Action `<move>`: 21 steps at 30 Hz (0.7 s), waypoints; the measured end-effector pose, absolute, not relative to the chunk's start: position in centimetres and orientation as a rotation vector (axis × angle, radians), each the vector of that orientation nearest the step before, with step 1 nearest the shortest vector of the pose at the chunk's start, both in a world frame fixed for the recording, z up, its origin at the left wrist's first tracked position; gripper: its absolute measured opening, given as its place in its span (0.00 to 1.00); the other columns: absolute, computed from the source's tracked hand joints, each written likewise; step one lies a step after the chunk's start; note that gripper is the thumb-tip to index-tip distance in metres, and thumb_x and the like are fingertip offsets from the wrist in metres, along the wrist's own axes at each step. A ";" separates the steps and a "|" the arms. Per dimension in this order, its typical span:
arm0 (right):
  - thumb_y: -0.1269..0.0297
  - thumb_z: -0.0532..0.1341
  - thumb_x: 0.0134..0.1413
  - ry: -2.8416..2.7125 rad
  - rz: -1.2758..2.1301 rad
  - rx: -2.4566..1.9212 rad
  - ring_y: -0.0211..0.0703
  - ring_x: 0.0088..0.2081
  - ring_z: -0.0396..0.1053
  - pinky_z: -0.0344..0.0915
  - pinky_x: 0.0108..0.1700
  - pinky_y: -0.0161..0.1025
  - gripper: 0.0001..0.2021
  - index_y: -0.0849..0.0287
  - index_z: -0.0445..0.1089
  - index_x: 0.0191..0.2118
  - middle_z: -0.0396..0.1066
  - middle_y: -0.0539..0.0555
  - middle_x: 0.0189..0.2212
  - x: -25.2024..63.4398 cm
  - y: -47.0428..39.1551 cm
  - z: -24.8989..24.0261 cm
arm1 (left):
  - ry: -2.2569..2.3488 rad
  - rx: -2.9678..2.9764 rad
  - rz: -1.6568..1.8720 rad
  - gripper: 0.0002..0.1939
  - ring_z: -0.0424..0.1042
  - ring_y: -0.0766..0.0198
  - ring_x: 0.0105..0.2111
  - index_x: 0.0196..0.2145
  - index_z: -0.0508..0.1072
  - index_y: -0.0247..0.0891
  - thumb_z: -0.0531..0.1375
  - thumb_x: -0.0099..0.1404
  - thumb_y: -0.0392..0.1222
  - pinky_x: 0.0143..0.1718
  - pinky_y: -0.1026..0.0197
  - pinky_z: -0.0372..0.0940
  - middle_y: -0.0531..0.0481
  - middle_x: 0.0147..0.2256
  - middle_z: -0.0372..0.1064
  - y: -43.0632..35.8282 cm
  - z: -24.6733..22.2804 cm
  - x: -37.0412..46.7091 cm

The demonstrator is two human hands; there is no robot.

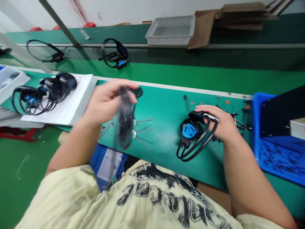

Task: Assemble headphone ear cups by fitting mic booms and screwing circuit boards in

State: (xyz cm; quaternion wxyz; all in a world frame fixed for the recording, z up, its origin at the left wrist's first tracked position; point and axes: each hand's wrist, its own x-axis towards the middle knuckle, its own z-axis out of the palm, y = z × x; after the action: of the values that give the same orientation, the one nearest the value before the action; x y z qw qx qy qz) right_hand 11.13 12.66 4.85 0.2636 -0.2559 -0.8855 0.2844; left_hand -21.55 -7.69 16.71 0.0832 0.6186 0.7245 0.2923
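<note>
In the head view, with twelve o'clock at the top, the left hand (106, 103) pinches a blurred, dark, elongated bundle (125, 127) between thumb and fingers; it hangs toward six o'clock, its long axis running roughly twelve to six. The black plastic headset with a round, blue-lined open earcup (189, 130) is well apart from those fingers, toward four o'clock. The right hand (221, 124) is much nearer, its fingers curled over the headset's other black cup, with the open earcup between eight and nine o'clock from it; the thumb is hidden. The headset's thin black bands (200, 149) slant from about two to eight o'clock above the flat green tabletop (164, 130); whether they touch it, I cannot tell.
</note>
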 end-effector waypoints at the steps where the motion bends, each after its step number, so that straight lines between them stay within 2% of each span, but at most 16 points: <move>1: 0.71 0.56 0.57 -2.391 0.763 -0.723 0.47 0.53 0.69 0.64 0.57 0.44 0.14 0.62 0.72 0.47 0.72 0.60 0.49 11.2 12.5 4.8 | 1.978 1.801 0.824 0.19 0.74 0.68 0.27 0.54 0.66 0.38 0.48 0.68 0.43 0.30 0.61 0.69 0.52 0.37 0.74 -4.8 14.7 -20.7; 3: 0.66 0.60 0.56 -2.385 0.757 -0.786 0.50 0.53 0.69 0.66 0.55 0.48 0.19 0.60 0.68 0.54 0.70 0.60 0.51 11.6 12.1 4.9 | 1.951 1.690 0.661 0.17 0.72 0.68 0.25 0.51 0.69 0.36 0.50 0.68 0.40 0.30 0.62 0.69 0.50 0.36 0.74 0.6 10.2 -19.6; 4: 0.63 0.61 0.55 -2.391 0.748 -0.829 0.51 0.53 0.68 0.67 0.54 0.50 0.24 0.59 0.64 0.58 0.68 0.60 0.54 11.9 11.7 5.0 | 2.024 1.678 0.520 0.15 0.73 0.67 0.27 0.50 0.70 0.36 0.51 0.68 0.39 0.33 0.62 0.69 0.49 0.37 0.75 2.9 8.1 -19.4; 7: 0.57 0.64 0.54 -2.477 0.657 -1.044 0.56 0.58 0.64 0.65 0.56 0.54 0.40 0.59 0.46 0.68 0.57 0.66 0.62 13.7 9.8 5.7 | 2.238 1.681 0.315 0.15 0.73 0.55 0.43 0.50 0.70 0.31 0.53 0.67 0.37 0.48 0.54 0.66 0.38 0.45 0.72 7.2 3.3 -19.7; 9: 0.56 0.63 0.55 -2.527 0.517 -1.247 0.59 0.61 0.60 0.63 0.59 0.55 0.44 0.59 0.40 0.70 0.53 0.67 0.64 15.4 7.8 6.4 | 2.332 1.691 0.326 0.21 0.66 0.47 0.53 0.55 0.66 0.27 0.55 0.67 0.37 0.55 0.49 0.60 0.31 0.52 0.65 7.7 2.3 -20.2; 10: 0.55 0.61 0.56 -2.540 0.435 -1.328 0.60 0.61 0.60 0.63 0.59 0.55 0.41 0.59 0.41 0.70 0.54 0.65 0.64 16.4 6.8 6.7 | 2.380 1.731 0.341 0.23 0.62 0.45 0.56 0.58 0.63 0.27 0.55 0.67 0.38 0.56 0.48 0.58 0.31 0.55 0.61 7.2 2.3 -20.4; 12: 0.53 0.57 0.59 -2.564 0.288 -1.429 0.58 0.58 0.64 0.68 0.55 0.52 0.33 0.55 0.51 0.67 0.62 0.61 0.60 18.6 4.7 7.2 | 2.419 1.889 0.371 0.24 0.59 0.46 0.57 0.60 0.61 0.31 0.56 0.67 0.40 0.57 0.48 0.57 0.34 0.57 0.59 5.0 2.9 -20.6; 14: 0.51 0.54 0.61 -2.641 0.258 -1.421 0.53 0.48 0.73 0.73 0.44 0.47 0.23 0.49 0.61 0.60 0.70 0.56 0.52 20.6 3.1 7.3 | 2.297 2.053 0.371 0.18 0.63 0.50 0.53 0.55 0.67 0.35 0.54 0.69 0.43 0.55 0.50 0.59 0.39 0.51 0.65 1.7 3.5 -20.5; 16: 0.50 0.53 0.62 -2.735 0.367 -1.317 0.48 0.40 0.75 0.74 0.35 0.43 0.18 0.46 0.66 0.54 0.74 0.52 0.47 21.5 2.2 7.1 | 2.093 2.092 0.349 0.15 0.68 0.55 0.47 0.49 0.71 0.37 0.54 0.70 0.46 0.51 0.54 0.63 0.44 0.44 0.70 -1.7 3.3 -19.9; 18: 0.53 0.53 0.62 -2.788 0.524 -1.159 0.46 0.39 0.76 0.73 0.34 0.41 0.15 0.46 0.67 0.51 0.75 0.49 0.45 20.8 2.2 6.8 | 1.994 2.090 0.331 0.17 0.69 0.56 0.45 0.50 0.71 0.37 0.56 0.69 0.48 0.48 0.55 0.65 0.44 0.42 0.71 -4.4 2.3 -19.3; 21: 0.58 0.56 0.63 -2.762 0.684 -0.999 0.44 0.42 0.75 0.73 0.41 0.40 0.13 0.48 0.69 0.51 0.75 0.49 0.44 16.8 3.1 6.2 | 2.037 2.072 0.356 0.20 0.69 0.54 0.44 0.53 0.70 0.36 0.60 0.66 0.47 0.47 0.54 0.65 0.42 0.41 0.69 -6.0 0.0 -18.6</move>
State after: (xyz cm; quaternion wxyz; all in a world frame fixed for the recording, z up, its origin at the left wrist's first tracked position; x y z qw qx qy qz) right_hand 16.82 3.10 6.16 0.0629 -0.3305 -0.9141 0.2264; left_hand -18.65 -6.03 0.01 0.1071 0.7037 0.6919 0.1208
